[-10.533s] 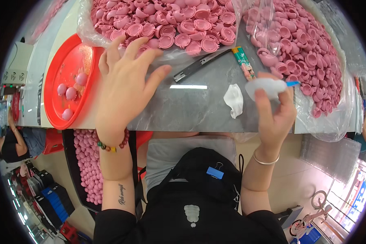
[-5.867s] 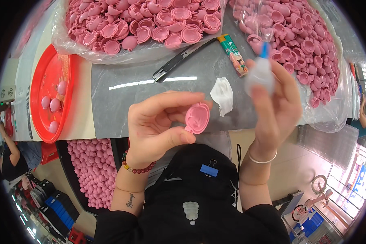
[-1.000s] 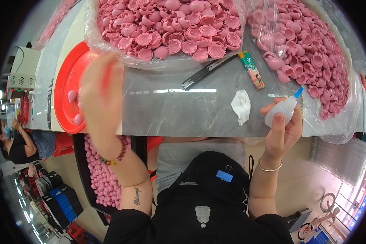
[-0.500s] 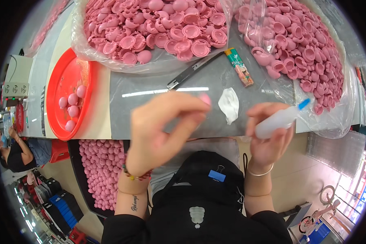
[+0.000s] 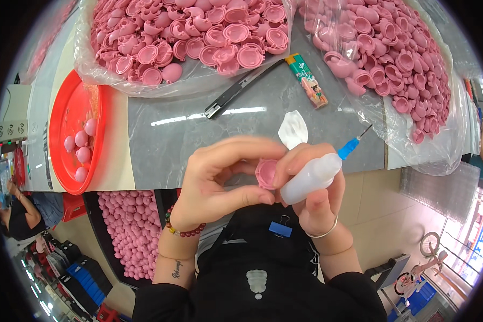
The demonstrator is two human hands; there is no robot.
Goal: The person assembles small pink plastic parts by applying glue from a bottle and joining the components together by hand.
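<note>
Far left: red oval tray (image 5: 63,115), five pink balls (image 5: 83,155) grouped inside toward its right side. Lower, below the table edge: black bin (image 5: 94,222), filled with many small pink balls (image 5: 129,231). Upper left on the table: opened clear bag (image 5: 139,89) with a heap of pink half-shells (image 5: 209,40), some hollow side up, some dome up.

My left hand (image 5: 206,177) is curled, fingers above, thumb below; a beaded bracelet (image 5: 187,233) sits on that wrist. Beyond it, a black knife (image 5: 242,90) lies slantwise on the grey tabletop (image 5: 166,145), upper end by the bag. Held at the left fingertips, above the near table edge: one pink shell (image 5: 265,173), hollow face in my view.

Next rightward, a crumpled white piece (image 5: 293,129) lies flat just past my fingers; farther off, a slim green printed stick (image 5: 306,80) with a yellow end.

My right hand (image 5: 317,198) grasps a translucent white bottle (image 5: 312,178), tilted, its blue nozzle (image 5: 348,148) and thin metal needle (image 5: 365,132) pointing up and right, away from the shell. Right fingers overlap the shell's right edge; contact there, cannot tell.

Far right: second clear bag (image 5: 443,156) under another heap of pink pieces (image 5: 397,70).
</note>
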